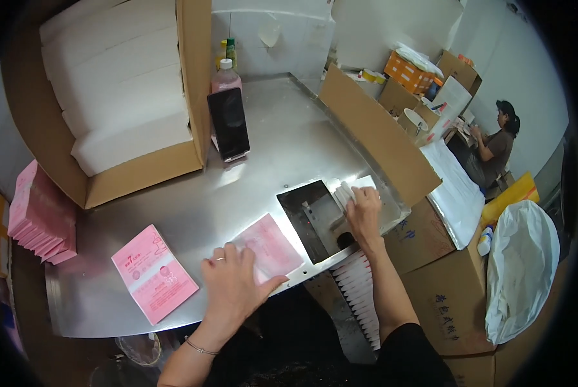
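My left hand (232, 277), a ring on one finger, rests with fingers spread at the left edge of a flat pink plastic bag (269, 244). That bag lies on the metal table just left of a rectangular opening (302, 209) with a metal mechanism inside. Beyond the opening's right side, my right hand (364, 209) is closed on a small stack of white folded tissues (345, 193); its fingertips partly hide them. To the left of my left hand lies a stack of pink printed bags (154, 274) with a pale band across it.
A large cardboard box (143, 177) of white tissue bundles stands at the back left, beside a phone (229, 124) and a bottle (226, 77). Pink packets (40, 216) pile up at far left. Cartons (447, 290) and a white bag (524, 271) stand right; a person (497, 145) sits beyond.
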`<act>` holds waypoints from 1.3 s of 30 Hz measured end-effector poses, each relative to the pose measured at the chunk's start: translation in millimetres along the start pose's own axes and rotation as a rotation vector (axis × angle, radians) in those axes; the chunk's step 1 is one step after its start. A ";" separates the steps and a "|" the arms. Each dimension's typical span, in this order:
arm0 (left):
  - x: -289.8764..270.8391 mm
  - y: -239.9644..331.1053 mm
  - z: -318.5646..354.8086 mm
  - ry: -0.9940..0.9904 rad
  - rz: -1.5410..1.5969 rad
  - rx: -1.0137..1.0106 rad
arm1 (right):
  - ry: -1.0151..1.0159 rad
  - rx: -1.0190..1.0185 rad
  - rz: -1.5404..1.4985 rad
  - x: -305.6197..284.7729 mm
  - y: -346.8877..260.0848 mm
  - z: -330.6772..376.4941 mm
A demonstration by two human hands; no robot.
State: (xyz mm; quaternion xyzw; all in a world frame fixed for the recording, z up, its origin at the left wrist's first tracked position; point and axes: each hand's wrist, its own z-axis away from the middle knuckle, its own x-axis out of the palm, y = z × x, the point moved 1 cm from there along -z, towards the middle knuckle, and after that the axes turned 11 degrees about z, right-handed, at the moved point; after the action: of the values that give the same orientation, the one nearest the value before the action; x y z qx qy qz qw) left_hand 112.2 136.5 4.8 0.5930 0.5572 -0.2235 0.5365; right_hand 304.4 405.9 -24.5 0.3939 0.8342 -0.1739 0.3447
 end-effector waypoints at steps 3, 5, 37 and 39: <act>11.0 17.6 8.9 -0.056 0.089 0.096 | 0.014 -0.011 -0.116 -8.5 11.3 -3.5; 18.1 13.1 11.2 -0.053 0.143 0.122 | -0.006 0.004 -0.283 -26.1 -30.4 3.0; -90.3 -99.9 83.7 0.038 -0.066 -0.277 | -0.094 -0.026 0.214 0.9 -11.8 0.0; -92.3 -77.3 64.1 0.276 0.168 -0.265 | -0.083 -0.024 0.180 -2.0 -12.4 -1.5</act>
State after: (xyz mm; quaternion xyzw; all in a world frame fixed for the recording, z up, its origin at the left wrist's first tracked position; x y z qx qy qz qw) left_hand 38.2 25.6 33.8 0.5865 0.5987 -0.0191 0.5452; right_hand 294.9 397.9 -21.8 0.4556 0.7825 -0.1486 0.3976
